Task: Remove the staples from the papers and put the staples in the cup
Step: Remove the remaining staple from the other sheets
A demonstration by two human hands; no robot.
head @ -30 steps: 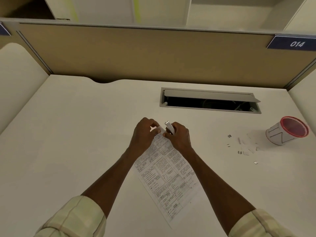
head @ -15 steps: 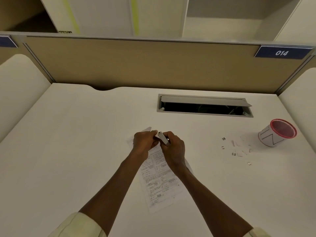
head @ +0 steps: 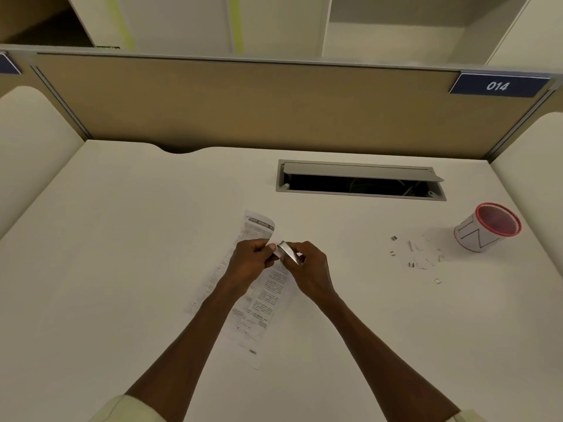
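Note:
Printed papers (head: 268, 287) lie on the white desk in front of me, with the top sheet folded back toward the far side. My left hand (head: 251, 258) pinches the papers near their upper corner. My right hand (head: 310, 266) grips a small metal staple remover (head: 289, 252), whose tip meets the corner held by the left hand. A white paper cup (head: 484, 229) with a red rim and red inside lies tilted at the right. Several loose staples (head: 417, 254) and paper scraps are scattered on the desk just left of the cup.
An open cable hatch (head: 359, 181) is set into the desk behind the papers. A tan partition (head: 243, 105) with a blue tag reading 014 closes the back, and low white side panels flank the desk.
The top sheet has been flipped back away from me, so its printed underside shows beyond my left hand. Both hands stay together at the corner, and the papers have turned leftward.

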